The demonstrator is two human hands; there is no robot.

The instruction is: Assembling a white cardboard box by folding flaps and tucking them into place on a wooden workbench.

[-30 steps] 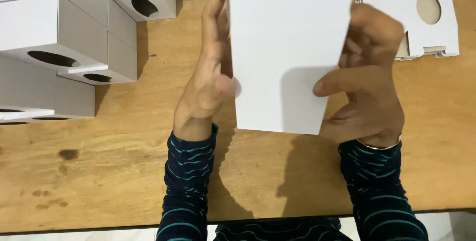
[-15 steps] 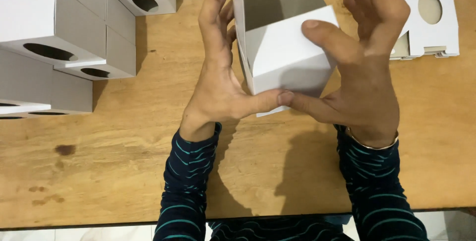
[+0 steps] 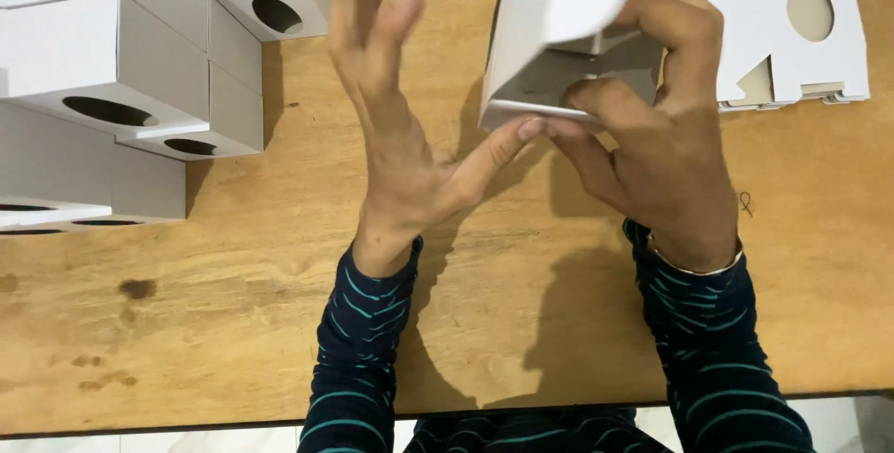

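Head view: white cardboard box (image 3: 559, 15), half-folded, is held up off the tabletop (image 3: 233, 323) near the top middle of the frame, open side tilted toward the camera.

Right hand (image 3: 652, 155) has its grip clenched on the box: fingers wrapped over the box's right side, thumb pressed on the inner flap at its lower edge.

Left hand (image 3: 400, 136) sits just left of the box, palm open, fingers spread upward, grip released. Only its thumb tip touches the box's lower left corner.

Stack of finished boxes (image 3: 112, 90) with oval cutouts is well left of the box, at the tabletop's far left. Pile of flat blanks (image 3: 792, 34) with a round hole lies just right of the box, partly behind the right hand.

Risks, as I judge them:
- Box hangs on one hand only. Thumb push on the flap could twist it out of that grip and drop it.
- Flap pressed off-line could crease or tear the thin card.
- Right elbow swing could knock the blanks, since they lie close.
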